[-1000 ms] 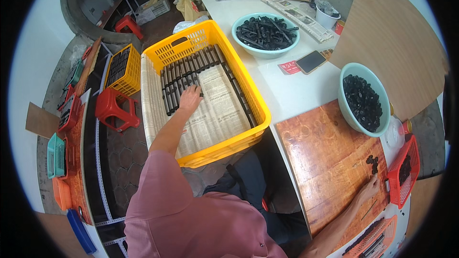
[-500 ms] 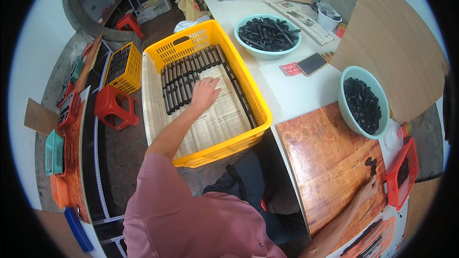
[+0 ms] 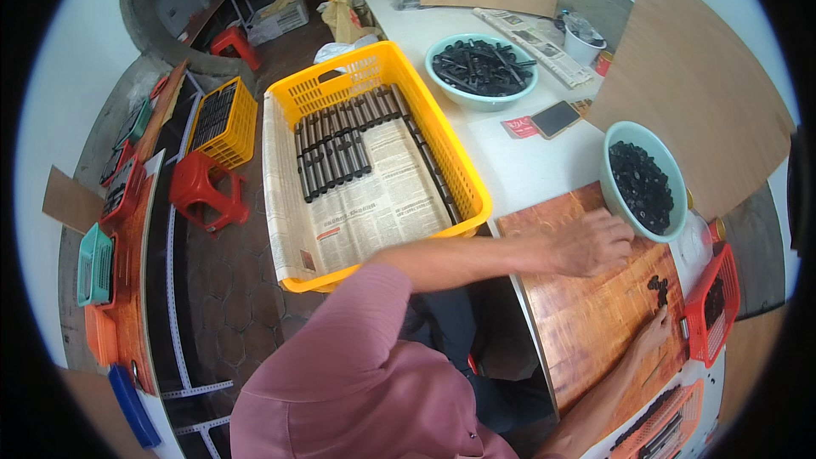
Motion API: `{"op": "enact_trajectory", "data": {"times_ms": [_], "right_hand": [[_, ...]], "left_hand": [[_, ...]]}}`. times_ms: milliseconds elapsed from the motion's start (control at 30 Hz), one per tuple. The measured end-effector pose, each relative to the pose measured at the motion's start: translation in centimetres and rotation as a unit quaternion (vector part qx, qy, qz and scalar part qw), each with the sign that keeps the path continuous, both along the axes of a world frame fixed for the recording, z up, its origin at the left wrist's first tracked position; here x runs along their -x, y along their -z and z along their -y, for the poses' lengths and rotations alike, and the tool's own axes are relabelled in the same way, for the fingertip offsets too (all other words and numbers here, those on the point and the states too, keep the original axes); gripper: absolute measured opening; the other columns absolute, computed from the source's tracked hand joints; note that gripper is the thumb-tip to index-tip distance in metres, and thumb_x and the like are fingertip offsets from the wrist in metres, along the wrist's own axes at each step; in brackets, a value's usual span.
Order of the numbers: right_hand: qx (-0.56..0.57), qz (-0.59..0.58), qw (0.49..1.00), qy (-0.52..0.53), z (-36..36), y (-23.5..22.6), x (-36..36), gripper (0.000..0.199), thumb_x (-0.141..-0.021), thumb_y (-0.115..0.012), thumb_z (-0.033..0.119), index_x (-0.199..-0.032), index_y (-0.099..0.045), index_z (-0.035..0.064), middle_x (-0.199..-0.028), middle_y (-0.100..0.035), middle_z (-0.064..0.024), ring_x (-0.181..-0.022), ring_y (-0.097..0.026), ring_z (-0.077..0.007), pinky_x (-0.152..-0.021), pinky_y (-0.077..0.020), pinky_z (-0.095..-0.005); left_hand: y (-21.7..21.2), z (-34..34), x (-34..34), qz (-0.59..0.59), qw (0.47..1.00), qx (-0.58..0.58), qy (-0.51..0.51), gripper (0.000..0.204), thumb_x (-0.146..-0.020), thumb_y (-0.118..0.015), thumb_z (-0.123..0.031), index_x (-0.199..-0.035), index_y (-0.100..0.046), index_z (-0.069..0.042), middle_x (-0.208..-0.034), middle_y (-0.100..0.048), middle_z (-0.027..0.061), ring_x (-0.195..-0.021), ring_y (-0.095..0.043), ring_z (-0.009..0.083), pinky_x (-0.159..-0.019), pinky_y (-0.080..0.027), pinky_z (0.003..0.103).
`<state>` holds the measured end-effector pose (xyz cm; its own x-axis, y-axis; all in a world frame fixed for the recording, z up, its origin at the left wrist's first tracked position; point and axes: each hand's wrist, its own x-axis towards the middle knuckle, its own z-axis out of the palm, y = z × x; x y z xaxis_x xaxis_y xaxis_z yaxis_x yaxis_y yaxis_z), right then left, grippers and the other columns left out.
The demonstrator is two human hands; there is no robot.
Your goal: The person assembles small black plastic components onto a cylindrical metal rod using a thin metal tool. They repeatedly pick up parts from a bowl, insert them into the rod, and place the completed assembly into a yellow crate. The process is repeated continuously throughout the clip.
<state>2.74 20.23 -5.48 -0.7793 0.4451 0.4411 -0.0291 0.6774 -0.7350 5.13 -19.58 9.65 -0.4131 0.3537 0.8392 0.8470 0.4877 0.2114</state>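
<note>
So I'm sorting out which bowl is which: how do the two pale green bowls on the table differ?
The far bowl holds long black rods lying crisscross; the near bowl holds small chunky black pieces. The far bowl sits on the white tabletop with no hand near it; the near bowl sits by the wooden board, with the left hand just beside its rim. Both are round, pale green and well filled.

I see my left hand (image 3: 595,242) resting on a worktop (image 3: 595,323) of glossy, reddish wood-grain board, beside a smooth pale-green plastic bowl (image 3: 616,195) of matt black small parts (image 3: 643,187). My right hand (image 3: 654,331) lies on the same shiny board near a red plastic basket (image 3: 714,306). The yellow crate (image 3: 463,187) looks like hard plastic, lined with matt newspaper (image 3: 374,212) under dull black tubes (image 3: 340,149). My sleeve (image 3: 357,374) is soft pink cloth.
</note>
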Motion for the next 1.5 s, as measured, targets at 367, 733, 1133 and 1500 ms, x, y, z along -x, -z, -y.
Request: {"op": "enact_trajectory", "data": {"times_ms": [367, 733, 1133, 1500], "right_hand": [[0.144, -0.044, 0.989, -0.007, -1.2, 1.2, -0.1, 0.039, -0.103, -0.058, 0.031, -0.078, -0.062, 0.0020, -0.066, -0.049, 0.0016, -0.060, -0.042, -0.0099, -0.053, -0.0329, -0.0287], [0.272, -0.077, 0.959, 0.005, 3.2, -2.1, -0.4, 0.036, -0.100, -0.063, 0.030, -0.072, -0.060, 0.0080, -0.065, -0.046, 0.0054, -0.058, -0.040, -0.0053, -0.050, -0.0271, -0.0247], [0.147, 0.005, 0.986, 0.072, 3.0, -2.7, -1.0, 0.030, -0.098, -0.063, 0.023, -0.082, -0.064, -0.0021, -0.067, -0.055, -0.0066, -0.066, -0.052, -0.0143, -0.061, -0.0417, -0.0346], [0.100, 0.011, 0.994, 0.039, 0.7, -6.7, -4.7, 0.018, -0.092, -0.068, 0.014, -0.100, -0.068, -0.0017, -0.084, -0.070, -0.0113, -0.079, -0.066, -0.0176, -0.072, -0.0522, -0.0337]], "left_hand": [[6.6, -17.4, 0.6, 0.246, 0.935, -0.161, 0.199, 0.013, -0.086, -0.065, -0.007, -0.096, -0.062, 0.000, -0.101, -0.057, 0.0172, -0.097, -0.058, 0.0362, -0.087, -0.047, 0.045], [9.6, -20.5, 3.4, 0.314, 0.928, -0.142, 0.145, 0.022, -0.093, -0.065, -0.025, -0.097, -0.072, -0.006, -0.090, -0.072, 0.0150, -0.081, -0.070, 0.0334, -0.072, -0.055, 0.041], [9.7, -18.0, 7.6, 0.455, 0.851, -0.252, 0.068, 0.050, -0.102, -0.058, -0.040, -0.069, -0.062, -0.002, -0.060, -0.058, 0.0070, -0.059, -0.055, 0.0128, -0.058, -0.044, 0.034], [10.7, -17.8, 9.3, 0.484, 0.825, -0.266, 0.120, 0.045, -0.103, -0.055, -0.031, -0.070, -0.058, -0.001, -0.059, -0.041, -0.0015, -0.059, -0.038, 0.0085, -0.055, -0.033, 0.032]]}}
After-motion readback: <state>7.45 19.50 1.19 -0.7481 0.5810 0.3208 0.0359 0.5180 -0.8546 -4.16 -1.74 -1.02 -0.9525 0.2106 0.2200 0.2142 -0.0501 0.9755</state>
